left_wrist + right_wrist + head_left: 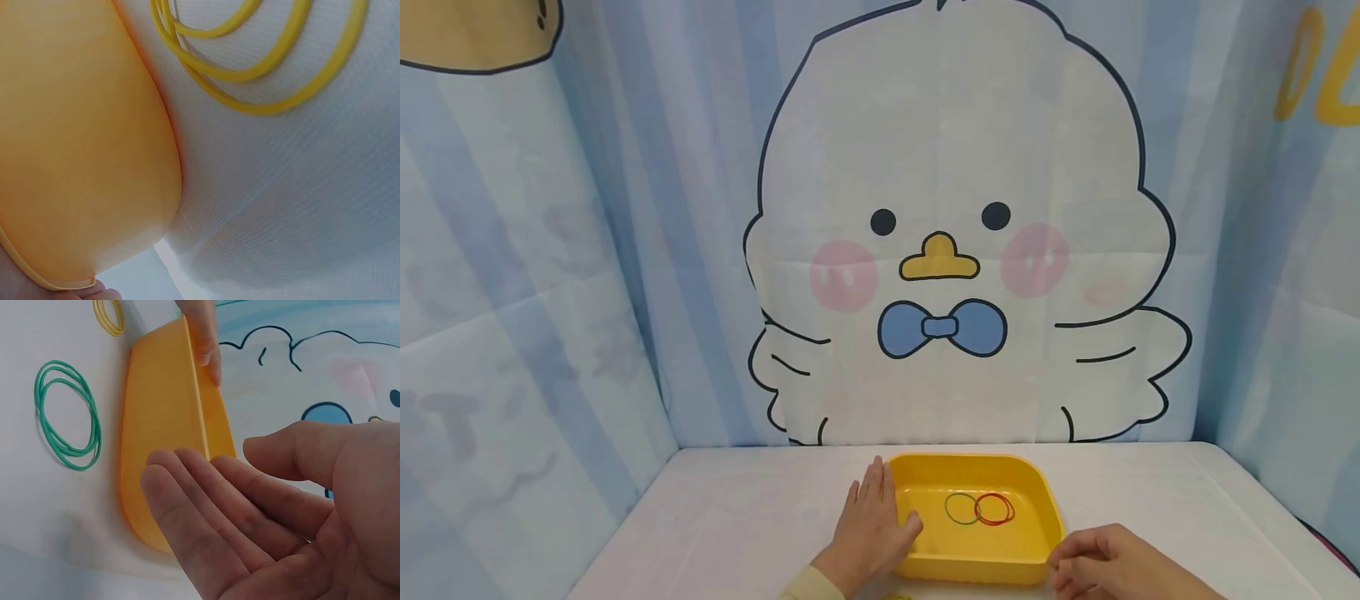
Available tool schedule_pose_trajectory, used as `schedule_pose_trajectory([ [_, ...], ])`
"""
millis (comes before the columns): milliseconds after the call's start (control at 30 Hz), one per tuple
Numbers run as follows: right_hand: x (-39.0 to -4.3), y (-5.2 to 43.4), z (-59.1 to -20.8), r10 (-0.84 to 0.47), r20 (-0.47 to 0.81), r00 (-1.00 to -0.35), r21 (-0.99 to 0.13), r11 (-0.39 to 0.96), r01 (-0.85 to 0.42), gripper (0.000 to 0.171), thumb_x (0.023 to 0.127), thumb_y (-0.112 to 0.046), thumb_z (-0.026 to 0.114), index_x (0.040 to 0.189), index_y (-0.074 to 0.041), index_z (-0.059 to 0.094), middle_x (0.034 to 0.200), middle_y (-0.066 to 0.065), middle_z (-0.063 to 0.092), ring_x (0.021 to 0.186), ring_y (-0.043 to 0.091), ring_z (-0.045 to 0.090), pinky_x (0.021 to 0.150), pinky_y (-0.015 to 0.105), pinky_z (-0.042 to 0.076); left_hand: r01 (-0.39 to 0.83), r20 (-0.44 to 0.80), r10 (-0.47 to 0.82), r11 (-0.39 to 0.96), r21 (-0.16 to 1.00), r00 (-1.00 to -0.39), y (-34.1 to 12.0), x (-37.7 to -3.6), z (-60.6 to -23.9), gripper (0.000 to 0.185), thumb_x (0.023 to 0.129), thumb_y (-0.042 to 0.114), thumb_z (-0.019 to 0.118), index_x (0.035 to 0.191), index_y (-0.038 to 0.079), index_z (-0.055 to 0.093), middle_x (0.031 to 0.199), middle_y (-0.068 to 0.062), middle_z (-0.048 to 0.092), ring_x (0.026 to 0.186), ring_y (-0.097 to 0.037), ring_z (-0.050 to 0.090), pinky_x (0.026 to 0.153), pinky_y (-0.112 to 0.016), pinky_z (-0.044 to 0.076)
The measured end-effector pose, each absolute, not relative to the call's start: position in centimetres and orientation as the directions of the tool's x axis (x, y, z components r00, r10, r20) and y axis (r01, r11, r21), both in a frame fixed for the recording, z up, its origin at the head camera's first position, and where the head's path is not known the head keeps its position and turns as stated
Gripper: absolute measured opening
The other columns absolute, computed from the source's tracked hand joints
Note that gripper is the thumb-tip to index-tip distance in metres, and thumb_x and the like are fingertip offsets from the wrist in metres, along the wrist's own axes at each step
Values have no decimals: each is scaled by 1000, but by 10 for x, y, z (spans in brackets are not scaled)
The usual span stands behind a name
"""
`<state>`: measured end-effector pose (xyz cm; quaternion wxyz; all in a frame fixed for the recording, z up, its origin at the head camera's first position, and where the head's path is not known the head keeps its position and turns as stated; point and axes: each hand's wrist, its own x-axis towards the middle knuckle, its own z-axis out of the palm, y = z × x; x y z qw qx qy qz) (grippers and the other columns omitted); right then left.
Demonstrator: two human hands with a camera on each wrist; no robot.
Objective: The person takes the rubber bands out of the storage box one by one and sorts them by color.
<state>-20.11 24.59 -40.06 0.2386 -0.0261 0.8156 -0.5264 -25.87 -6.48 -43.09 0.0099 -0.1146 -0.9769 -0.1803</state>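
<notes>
Blue-and-white striped cloth backdrop (587, 250) with a big cartoon white chick print (955, 250) wraps round the scene on three sides. White cloth-covered table (737, 517) below it.

Yellow rectangular plastic tray (1045, 517) sits at near centre of the table, close to the person. Inside it, on the floor: one thin green rubber band (947, 508) and one thin red rubber band (1005, 519), overlapping slightly, lying flat.

Left hand (872, 533) lies against the tray's left wall, fingers straight along the rim and thumb hooked over the edge into the tray, likely bracing it so it doesn't slide. Cream sleeve cuff (808, 586) at the wrist.

Right hand (1101, 567) is at the tray's near right corner, fingers loosely bent and relaxed, holding nothing; the right wrist view shows the palm open with fingers just beside the tray's outer wall, touching or not can't be told.

More loose bands on the table outside the tray: green rubber bands (42, 422), doubled loops, lying near the tray's outer wall; yellow rubber bands (250, 106) just beside the tray's wall by the left wrist.
</notes>
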Motion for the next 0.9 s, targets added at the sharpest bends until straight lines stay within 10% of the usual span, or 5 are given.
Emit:
schedule_pose_trajectory([
  [900, -251, 214, -376, -299, -226, -927, -881, 468, 64, 33, 97, -15, 58, 118, 11, 62, 93, 11, 74, 83, 23, 73, 76, 34, 62, 240, 69, 230, 915, 323, -971, -66, -259, -430, 80, 94, 47, 43, 153, -4, 26, 164, -20, 18, 152, -34, 20, 124, -56, 16],
])
